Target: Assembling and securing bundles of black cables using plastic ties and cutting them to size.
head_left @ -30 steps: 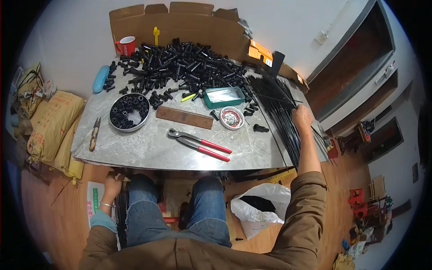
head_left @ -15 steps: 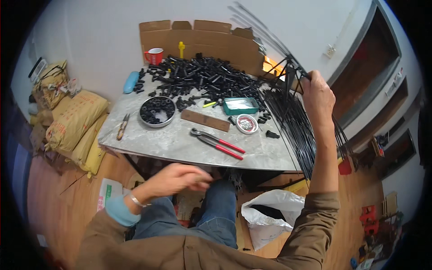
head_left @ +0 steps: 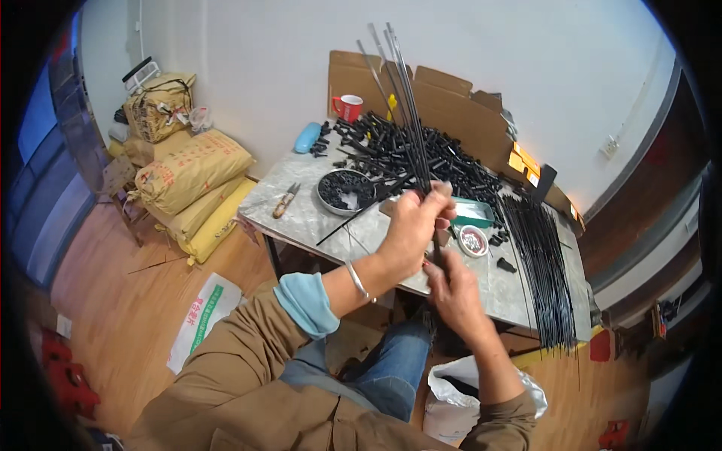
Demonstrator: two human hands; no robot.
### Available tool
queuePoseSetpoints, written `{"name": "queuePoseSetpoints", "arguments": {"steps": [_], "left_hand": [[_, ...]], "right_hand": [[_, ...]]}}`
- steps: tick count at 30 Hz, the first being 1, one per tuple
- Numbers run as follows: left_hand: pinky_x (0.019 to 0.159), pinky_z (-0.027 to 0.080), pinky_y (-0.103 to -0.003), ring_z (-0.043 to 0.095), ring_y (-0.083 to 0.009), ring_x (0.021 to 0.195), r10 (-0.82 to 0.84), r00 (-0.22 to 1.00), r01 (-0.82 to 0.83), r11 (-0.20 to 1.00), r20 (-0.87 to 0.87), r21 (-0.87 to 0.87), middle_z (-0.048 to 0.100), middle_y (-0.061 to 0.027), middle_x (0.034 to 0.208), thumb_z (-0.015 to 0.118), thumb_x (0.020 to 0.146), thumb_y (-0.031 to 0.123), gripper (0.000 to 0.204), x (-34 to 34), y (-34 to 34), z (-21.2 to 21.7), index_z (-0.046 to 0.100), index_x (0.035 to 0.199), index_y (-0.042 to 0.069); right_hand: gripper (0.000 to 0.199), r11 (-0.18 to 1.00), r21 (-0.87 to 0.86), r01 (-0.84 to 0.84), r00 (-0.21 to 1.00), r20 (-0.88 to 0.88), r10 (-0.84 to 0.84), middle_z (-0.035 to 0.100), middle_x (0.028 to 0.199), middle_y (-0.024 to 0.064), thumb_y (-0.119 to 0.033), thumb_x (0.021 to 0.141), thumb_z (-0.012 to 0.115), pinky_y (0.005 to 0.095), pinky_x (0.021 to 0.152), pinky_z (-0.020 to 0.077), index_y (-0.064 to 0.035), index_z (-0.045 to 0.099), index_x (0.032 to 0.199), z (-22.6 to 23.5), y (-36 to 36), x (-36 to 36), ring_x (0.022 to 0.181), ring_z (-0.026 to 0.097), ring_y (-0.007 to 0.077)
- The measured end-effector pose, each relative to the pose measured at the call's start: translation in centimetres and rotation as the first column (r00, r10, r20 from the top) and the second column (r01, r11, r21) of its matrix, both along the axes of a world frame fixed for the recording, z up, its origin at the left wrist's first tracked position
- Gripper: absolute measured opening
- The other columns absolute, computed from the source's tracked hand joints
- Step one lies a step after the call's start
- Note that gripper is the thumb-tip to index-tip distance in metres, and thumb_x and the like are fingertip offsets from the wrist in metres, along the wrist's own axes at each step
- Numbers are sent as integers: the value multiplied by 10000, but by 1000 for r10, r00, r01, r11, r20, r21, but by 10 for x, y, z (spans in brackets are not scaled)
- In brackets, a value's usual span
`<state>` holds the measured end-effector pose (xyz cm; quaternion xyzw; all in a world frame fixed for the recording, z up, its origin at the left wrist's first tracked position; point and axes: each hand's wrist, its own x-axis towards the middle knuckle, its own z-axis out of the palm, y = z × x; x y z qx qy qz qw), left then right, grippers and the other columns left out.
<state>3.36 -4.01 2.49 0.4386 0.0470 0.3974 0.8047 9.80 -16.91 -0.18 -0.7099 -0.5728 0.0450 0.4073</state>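
A bundle of long thin black rods [head_left: 415,128] stands nearly upright in front of me, tips pointing up and away. My left hand [head_left: 410,229] is wrapped round it, thumb on top. Just below, my right hand [head_left: 459,297] grips the lower end of the same bundle. A few rods splay out to the left, over a round metal bowl [head_left: 331,210] of small black parts. My hands and forearm hide most of the table's front; only a bit of a red handle shows between them. More black rods [head_left: 543,278] lie along the table's right side.
Black plastic fittings [head_left: 459,161] are heaped before a cardboard screen [head_left: 451,84]. Near them are a red mug [head_left: 349,110], a blue case [head_left: 307,138], a green tray [head_left: 481,223] and a white dish [head_left: 474,255]. An open white sack [head_left: 450,413] stands below; yellow sacks [head_left: 197,169] are stacked left.
My right hand has brought the rods from the table's right side to the middle. The left hand has risen from my lap and closed round them. The view has swung left.
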Motion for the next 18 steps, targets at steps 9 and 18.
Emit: {"name": "queuePoseSetpoints", "arguments": {"steps": [9,18], "left_hand": [[566,481,-230,556,-89,593,1,1000,-3,897,4,442,553,-12,680,527,951,466,463,-20,43,109,598,936,9],[729,549,-302,661,-179,808,-68,994,82,983,-87,166,639,-75,924,491,983,383,405,4,102,30,518,1143,11]], "right_hand": [[180,942,325,-82,907,-367,206,467,573,-11,-168,991,470,223,438,355,-17,555,945,26,80,-21,478,430,61],[193,981,190,-49,953,-286,103,518,580,27,-152,967,472,279,435,396,7,567,915,-82,114,9,475,478,102]]}}
